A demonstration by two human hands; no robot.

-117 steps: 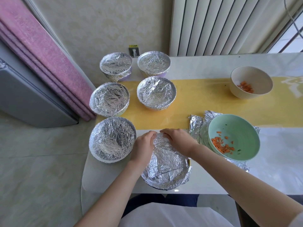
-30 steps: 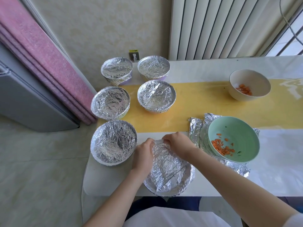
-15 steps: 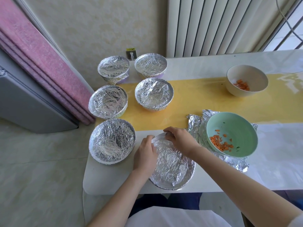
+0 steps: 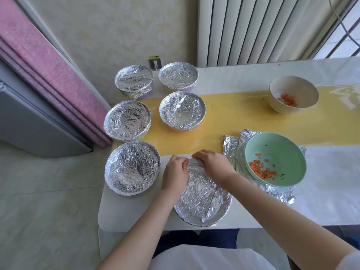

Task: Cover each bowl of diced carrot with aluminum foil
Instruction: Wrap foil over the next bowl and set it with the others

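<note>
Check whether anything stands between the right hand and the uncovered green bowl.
Nothing visible does. The right hand grips the foil-covered near bowl; the green bowl sits just to its right on a foil sheet, whose flat edge alone lies between.

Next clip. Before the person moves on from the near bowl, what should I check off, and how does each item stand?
1. Foil spans the top of the near bowl: ok.
2. Left hand and right hand pinch the foil at the far rim: ok.
3. Far rim sealed: cannot tell, the hands hide it.
4. Green bowl sits uncovered on a spare foil sheet, ready: ok.
5. Beige bowl has foil at hand: not ok, none visible beside it.
</note>
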